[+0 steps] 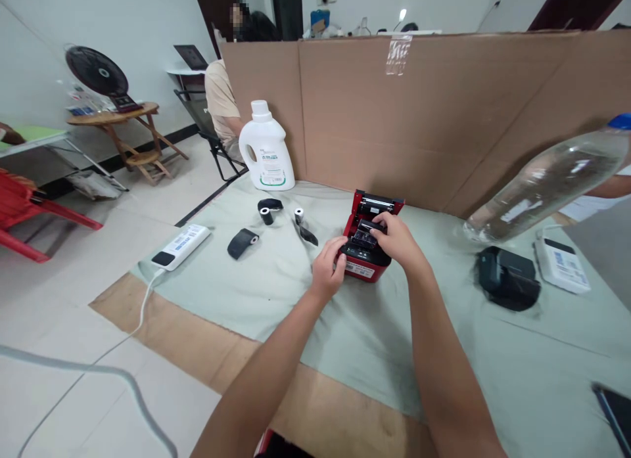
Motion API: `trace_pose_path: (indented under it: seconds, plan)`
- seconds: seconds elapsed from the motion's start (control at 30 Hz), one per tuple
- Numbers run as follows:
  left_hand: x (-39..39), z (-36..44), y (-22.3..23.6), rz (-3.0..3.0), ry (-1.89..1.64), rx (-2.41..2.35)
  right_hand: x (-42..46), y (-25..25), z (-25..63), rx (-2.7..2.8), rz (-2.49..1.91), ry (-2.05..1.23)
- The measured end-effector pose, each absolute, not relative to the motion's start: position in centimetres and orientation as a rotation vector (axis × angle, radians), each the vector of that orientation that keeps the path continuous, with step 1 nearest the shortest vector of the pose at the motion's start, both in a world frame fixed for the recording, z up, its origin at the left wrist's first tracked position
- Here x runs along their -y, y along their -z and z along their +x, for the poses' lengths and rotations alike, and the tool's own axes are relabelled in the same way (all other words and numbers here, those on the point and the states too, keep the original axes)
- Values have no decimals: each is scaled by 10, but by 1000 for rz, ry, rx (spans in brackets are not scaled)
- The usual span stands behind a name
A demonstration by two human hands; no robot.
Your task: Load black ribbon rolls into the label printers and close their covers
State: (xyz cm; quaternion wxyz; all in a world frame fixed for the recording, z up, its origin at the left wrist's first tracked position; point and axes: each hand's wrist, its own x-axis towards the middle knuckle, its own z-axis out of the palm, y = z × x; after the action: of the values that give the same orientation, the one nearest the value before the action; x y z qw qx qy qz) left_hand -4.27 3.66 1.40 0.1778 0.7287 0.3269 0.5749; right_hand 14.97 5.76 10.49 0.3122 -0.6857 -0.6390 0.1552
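Note:
A small red and black printer (365, 271) stands on the cloth in the middle with its lid tipped up at the back. My left hand (329, 267) lies against its left front corner, fingers curled along the side. Over the open compartment, my right hand (397, 240) has thumb and fingers bent in at the right side, around a dark glossy piece (363, 234) inside. The fingertips partly cover that piece, so its kind is unclear. Left of the printer lie several small dark rolls, among them an upright roll (266, 216) and a roll with a loose tail (298, 215).
A white jug (269, 152) stands before the cardboard wall (355, 116). Left is a white power strip (181, 246); right are a black device (509, 278), another white power strip (562, 264) and a big leaning clear bottle (542, 182). A person (221, 100) sits behind the cardboard.

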Motion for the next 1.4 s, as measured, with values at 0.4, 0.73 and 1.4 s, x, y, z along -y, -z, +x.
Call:
trace_pose_path:
  seconds: [0.4,0.73,1.4]
  plan:
    - [-36,-43,-14,2037,-1632,-908,-38,-133,154,1463,-1421,-1097]
    - [-42,-48,-13,2118,-1671,-1100,-34,-135,123,1842,-1257,-1045]
    - [-37,-54,-16,2372,-1683,-970,-13,-157,140,2010,-1383,-1070]
